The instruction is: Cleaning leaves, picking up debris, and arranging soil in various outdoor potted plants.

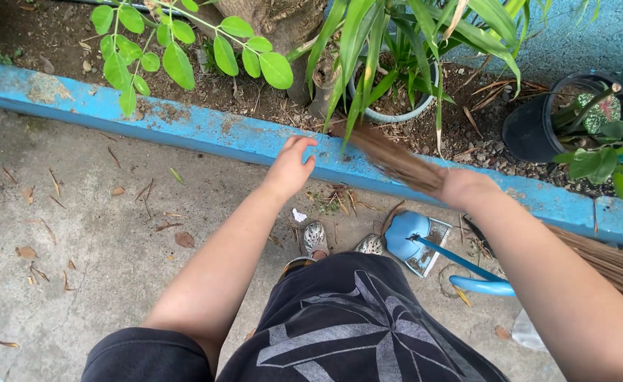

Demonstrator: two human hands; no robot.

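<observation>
open concrete [78, 233] at left, blue curb [205, 134] ahead, dustpan [414, 237] and pots [534, 127] crowding right

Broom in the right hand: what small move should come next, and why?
Probably draw the broom down off the blue curb toward the dry debris on the concrete beside the blue dustpan. The right hand grips the stick broom, its blurred bristles above the curb; the left hand hovers open, holding nothing. Leaves lie just short of the dustpan.

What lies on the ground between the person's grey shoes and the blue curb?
In the head view, between the grey shoes and the blue curb lie a white scrap and a small heap of dry leaves on concrete.
</observation>
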